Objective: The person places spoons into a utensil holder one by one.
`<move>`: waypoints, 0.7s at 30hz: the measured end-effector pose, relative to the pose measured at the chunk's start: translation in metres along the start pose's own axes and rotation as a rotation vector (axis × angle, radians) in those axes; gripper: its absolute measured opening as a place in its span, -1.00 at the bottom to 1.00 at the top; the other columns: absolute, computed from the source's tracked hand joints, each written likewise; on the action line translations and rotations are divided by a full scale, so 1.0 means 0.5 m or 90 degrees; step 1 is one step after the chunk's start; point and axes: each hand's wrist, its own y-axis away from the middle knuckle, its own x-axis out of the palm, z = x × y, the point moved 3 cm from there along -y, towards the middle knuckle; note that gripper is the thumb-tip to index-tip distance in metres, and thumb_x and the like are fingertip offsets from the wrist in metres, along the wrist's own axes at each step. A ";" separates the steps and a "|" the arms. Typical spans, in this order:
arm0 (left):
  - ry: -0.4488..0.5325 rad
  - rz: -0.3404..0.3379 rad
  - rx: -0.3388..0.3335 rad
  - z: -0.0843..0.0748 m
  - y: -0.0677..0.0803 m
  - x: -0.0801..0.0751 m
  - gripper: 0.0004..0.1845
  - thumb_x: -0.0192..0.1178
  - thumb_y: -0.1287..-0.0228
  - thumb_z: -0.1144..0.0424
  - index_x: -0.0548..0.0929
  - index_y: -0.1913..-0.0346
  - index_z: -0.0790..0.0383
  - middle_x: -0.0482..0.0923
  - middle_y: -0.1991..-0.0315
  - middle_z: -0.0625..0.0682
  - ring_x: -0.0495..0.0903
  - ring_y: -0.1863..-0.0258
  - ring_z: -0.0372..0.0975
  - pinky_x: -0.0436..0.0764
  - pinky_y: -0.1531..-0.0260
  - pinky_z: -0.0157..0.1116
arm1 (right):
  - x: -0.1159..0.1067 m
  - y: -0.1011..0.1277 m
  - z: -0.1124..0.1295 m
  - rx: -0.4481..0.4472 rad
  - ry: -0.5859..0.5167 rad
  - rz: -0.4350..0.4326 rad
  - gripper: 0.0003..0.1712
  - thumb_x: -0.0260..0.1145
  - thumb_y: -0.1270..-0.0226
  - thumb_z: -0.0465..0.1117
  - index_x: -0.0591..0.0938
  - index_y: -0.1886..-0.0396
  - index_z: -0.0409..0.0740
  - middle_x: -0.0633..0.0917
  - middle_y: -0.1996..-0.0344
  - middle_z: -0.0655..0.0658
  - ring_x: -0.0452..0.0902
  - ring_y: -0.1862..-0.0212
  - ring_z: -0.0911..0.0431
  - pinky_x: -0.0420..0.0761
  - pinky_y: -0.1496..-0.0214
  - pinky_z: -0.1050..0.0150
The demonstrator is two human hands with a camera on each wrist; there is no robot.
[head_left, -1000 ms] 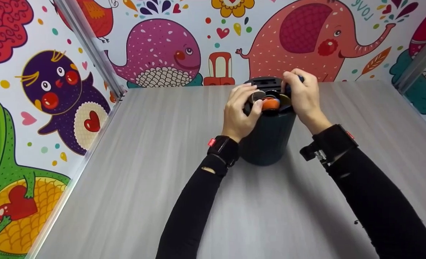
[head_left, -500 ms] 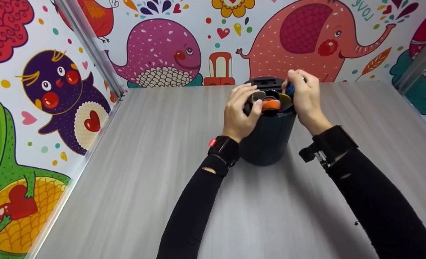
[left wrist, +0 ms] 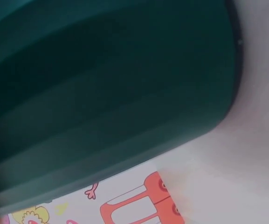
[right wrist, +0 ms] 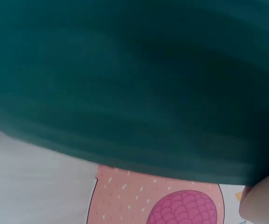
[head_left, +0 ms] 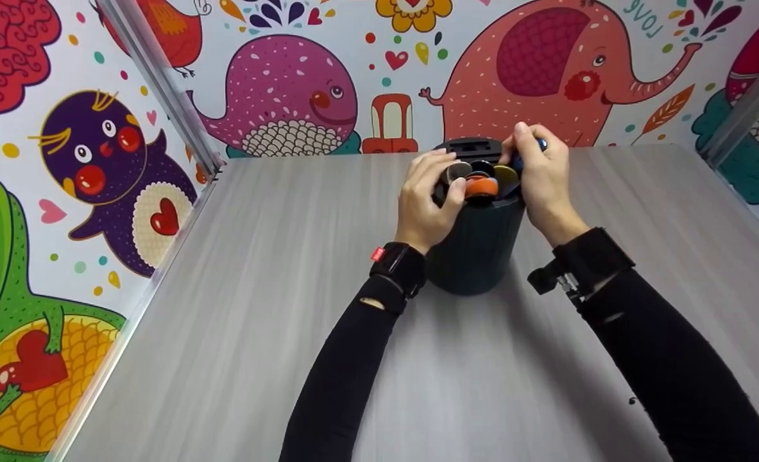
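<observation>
A dark green ribbed canister (head_left: 472, 253) stands upright on the table, and its wall fills much of both wrist views. Several round-ended things crowd its mouth, among them an orange one (head_left: 482, 187), a grey-rimmed one (head_left: 459, 171) and a yellowish one (head_left: 506, 176). My left hand (head_left: 423, 205) grips the canister's left rim, thumb at the front near the orange end. At the right rim, my right hand (head_left: 546, 183) curls round a blue and black thing (head_left: 541, 145); most of it is hidden by the fingers, so I cannot tell its kind.
A black slotted piece (head_left: 474, 149) forms the back of the canister's top. The grey wood-grain table (head_left: 257, 308) meets a cartoon-printed back wall (head_left: 398, 70) close behind the canister. Another printed panel (head_left: 26, 160) bounds the left side.
The right hand has turned slightly at the rim, and more of the blue thing shows between its fingers. The left hand and the canister stay practically where they were.
</observation>
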 end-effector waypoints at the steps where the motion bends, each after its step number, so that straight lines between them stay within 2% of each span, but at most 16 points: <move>1: 0.001 0.000 0.002 -0.001 0.000 0.002 -0.59 0.08 -0.29 0.09 0.75 0.05 0.32 0.70 -0.04 0.12 0.52 -0.22 -0.11 0.36 -0.35 -0.30 | -0.001 0.001 -0.001 0.002 -0.008 -0.006 -0.60 0.16 -0.58 -0.03 0.59 0.40 -0.25 0.56 0.51 -0.13 0.48 0.42 0.06 0.54 0.24 0.29; 5: 0.007 -0.002 0.008 -0.003 0.000 0.008 -0.60 0.08 -0.29 0.09 0.75 0.07 0.33 0.70 -0.03 0.13 0.53 -0.22 -0.10 0.36 -0.35 -0.29 | -0.008 0.006 -0.004 0.001 -0.030 -0.019 -0.56 0.10 -0.60 0.02 0.56 0.41 -0.20 0.56 0.51 -0.11 0.47 0.40 0.05 0.52 0.22 0.27; 9: 0.006 0.012 0.005 -0.004 0.003 0.009 -0.59 0.08 -0.30 0.07 0.75 0.06 0.31 0.69 -0.05 0.12 0.51 -0.23 -0.12 0.35 -0.36 -0.29 | -0.016 0.015 -0.005 -0.004 -0.036 -0.005 -0.60 0.12 -0.60 -0.02 0.58 0.35 -0.25 0.66 0.44 -0.14 0.56 0.28 -0.01 0.58 0.04 0.23; 12: 0.005 0.034 -0.002 -0.002 0.005 0.007 -0.55 0.06 -0.31 0.04 0.72 -0.01 0.31 0.63 -0.16 0.13 0.45 -0.30 -0.13 0.31 -0.39 -0.28 | -0.021 0.018 -0.002 -0.003 -0.033 0.017 -0.63 0.15 -0.58 -0.06 0.61 0.27 -0.30 0.71 0.32 -0.20 0.58 0.14 -0.07 0.56 -0.11 0.21; 16: 0.027 0.077 -0.041 0.007 0.005 -0.002 -0.39 0.02 -0.37 -0.08 0.59 -0.25 0.32 0.37 -0.43 0.21 0.28 -0.46 -0.14 0.20 -0.46 -0.23 | -0.025 0.013 0.004 -0.008 -0.001 0.033 -0.64 0.16 -0.58 -0.08 0.66 0.19 -0.33 0.71 0.20 -0.20 0.54 0.02 -0.09 0.47 -0.19 0.23; 19: 0.030 0.128 -0.085 0.014 0.006 -0.019 -0.16 -0.10 -0.42 -0.35 0.38 -0.46 0.26 0.10 -0.58 0.20 0.13 -0.54 -0.15 0.18 -0.48 -0.08 | -0.027 0.007 0.009 -0.011 0.049 0.052 -0.58 0.09 -0.61 -0.07 0.67 0.09 -0.36 0.69 0.09 -0.24 0.50 -0.05 -0.06 0.38 -0.24 0.19; 21: 0.012 0.165 -0.103 0.017 0.005 -0.037 0.02 -0.21 -0.33 -0.54 0.23 -0.56 0.20 -0.06 -0.63 0.16 0.06 -0.57 -0.15 0.24 -0.44 0.05 | -0.030 0.003 0.014 -0.005 0.086 0.070 -0.52 0.01 -0.63 -0.05 0.65 -0.02 -0.37 0.66 -0.02 -0.27 0.46 -0.13 -0.06 0.34 -0.29 0.16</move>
